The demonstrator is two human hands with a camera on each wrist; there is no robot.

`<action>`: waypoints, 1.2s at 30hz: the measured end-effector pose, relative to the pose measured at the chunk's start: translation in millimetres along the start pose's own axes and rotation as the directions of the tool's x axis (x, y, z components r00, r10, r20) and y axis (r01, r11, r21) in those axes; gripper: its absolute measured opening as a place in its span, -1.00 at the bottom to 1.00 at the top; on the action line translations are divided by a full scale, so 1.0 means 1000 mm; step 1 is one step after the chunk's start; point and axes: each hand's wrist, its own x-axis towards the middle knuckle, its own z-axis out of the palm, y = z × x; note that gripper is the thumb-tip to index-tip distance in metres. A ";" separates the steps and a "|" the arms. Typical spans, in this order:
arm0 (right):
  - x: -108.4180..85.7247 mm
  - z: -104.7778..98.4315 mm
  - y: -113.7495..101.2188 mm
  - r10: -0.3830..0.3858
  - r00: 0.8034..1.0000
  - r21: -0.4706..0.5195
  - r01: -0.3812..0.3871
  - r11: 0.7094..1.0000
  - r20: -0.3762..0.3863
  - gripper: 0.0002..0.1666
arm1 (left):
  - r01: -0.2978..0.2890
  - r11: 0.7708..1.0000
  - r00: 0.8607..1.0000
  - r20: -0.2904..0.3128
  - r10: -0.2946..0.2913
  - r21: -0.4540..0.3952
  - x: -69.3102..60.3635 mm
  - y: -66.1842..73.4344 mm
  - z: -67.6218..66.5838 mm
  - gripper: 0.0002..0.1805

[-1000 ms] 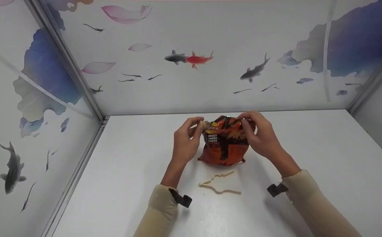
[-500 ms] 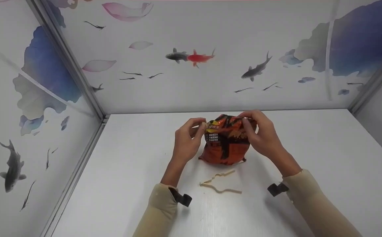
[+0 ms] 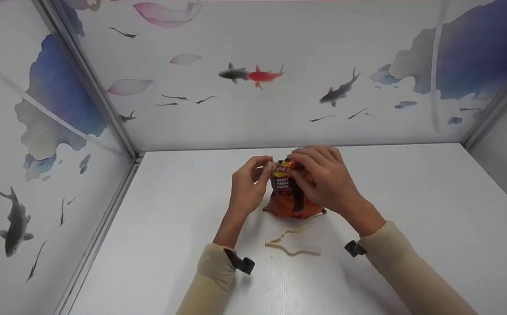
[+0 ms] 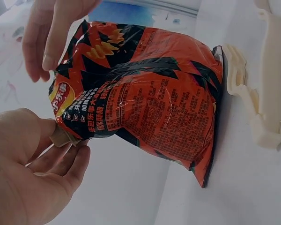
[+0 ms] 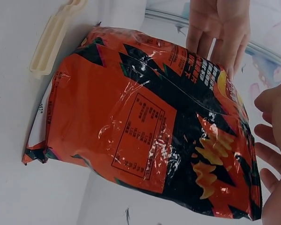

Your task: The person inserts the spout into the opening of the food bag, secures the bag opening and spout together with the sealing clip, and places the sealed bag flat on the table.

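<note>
An orange and black chip bag [image 3: 295, 203] stands upright on the white table. My left hand [image 3: 246, 188] pinches its upper left corner; a tan folded bit [image 4: 61, 138] shows between thumb and fingers in the left wrist view. Over the bag's upper right part lies my right hand [image 3: 327, 179], its fingers bent loosely near the top edge. In the right wrist view this hand [image 5: 276, 136] appears just off the edge and grips nothing visibly. In front of the bag, an opened cream plastic bag clip [image 3: 295, 252] lies on the table. The bag's upper right is hidden in the head view.
The white table [image 3: 179, 227] reaches back to a wall [image 3: 262, 118] printed with fish and petals. A side panel [image 3: 56, 197] with a metal frame bounds it on the left. Black camera mounts sit on both wrists.
My right hand has let go of the bag's upper right corner and moved left across the top, towards my left hand. The left hand keeps its pinch, and the clip has not moved.
</note>
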 end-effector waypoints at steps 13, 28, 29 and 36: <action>0.006 0.024 0.007 -0.039 0.997 -0.123 0.047 0.991 0.068 -0.58 | -0.037 0.999 0.999 0.014 0.037 0.011 0.001 0.001 -0.001 -0.70; 0.019 0.025 0.004 -0.030 0.991 -0.154 0.050 0.987 0.130 -0.62 | -0.054 0.999 0.998 0.019 0.054 -0.005 0.000 0.000 0.000 -0.68; 0.020 0.024 0.004 -0.024 0.990 -0.152 0.046 0.987 0.140 -0.62 | -0.058 0.998 0.998 0.016 0.058 -0.009 0.000 0.000 0.000 -0.68; 0.026 0.012 0.004 0.047 0.968 -0.152 -0.009 0.988 0.247 -0.69 | -0.066 0.997 0.998 0.017 0.066 -0.032 0.001 -0.001 0.002 -0.71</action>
